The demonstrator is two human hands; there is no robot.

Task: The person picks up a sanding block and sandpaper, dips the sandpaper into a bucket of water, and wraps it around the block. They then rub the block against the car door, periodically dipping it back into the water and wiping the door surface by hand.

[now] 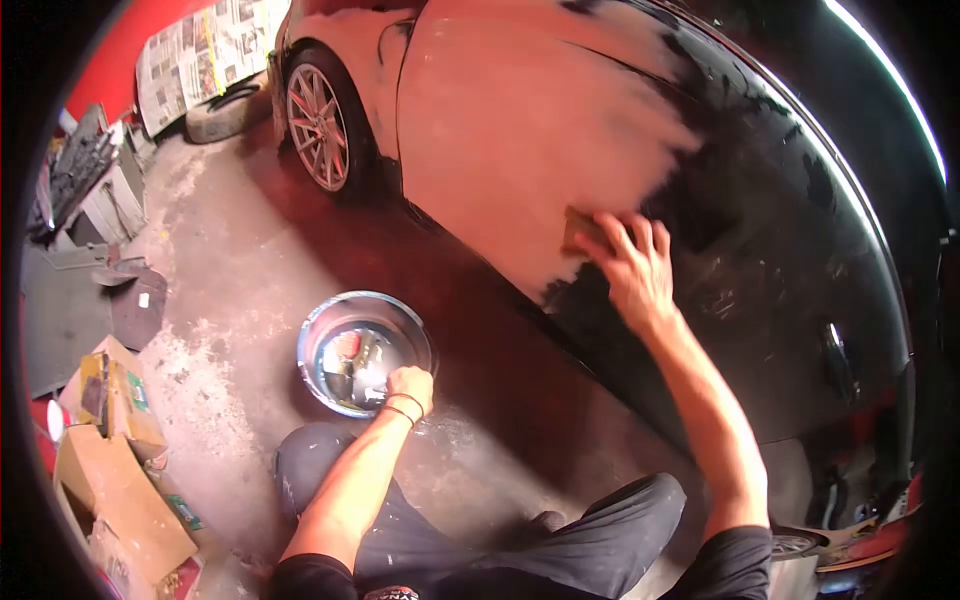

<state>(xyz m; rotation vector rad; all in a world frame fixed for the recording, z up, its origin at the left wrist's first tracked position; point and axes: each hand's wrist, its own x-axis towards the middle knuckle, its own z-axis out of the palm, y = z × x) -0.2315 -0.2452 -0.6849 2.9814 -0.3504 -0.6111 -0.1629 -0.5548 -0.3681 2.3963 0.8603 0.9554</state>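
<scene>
My right hand (635, 265) presses a small brown sanding pad (577, 230) against the side of a car, its fingers spread over it. The pad lies where a dull, light reddish area (500, 140) of the panel meets the glossy black paint (740, 250). My left hand (410, 388) is closed at the right rim of a round bucket (313, 325) on the floor. Liquid and a few blurry items show inside the bucket. Whether those fingers grip the rim or something else is hidden.
The car's front wheel (318, 128) is at the upper left. Newspaper sheets (205, 60) hang behind a loose tire (228, 112). Cardboard boxes (120, 490) and a dark cap (138, 305) lie at the left. My bent knees are below the bucket and the car.
</scene>
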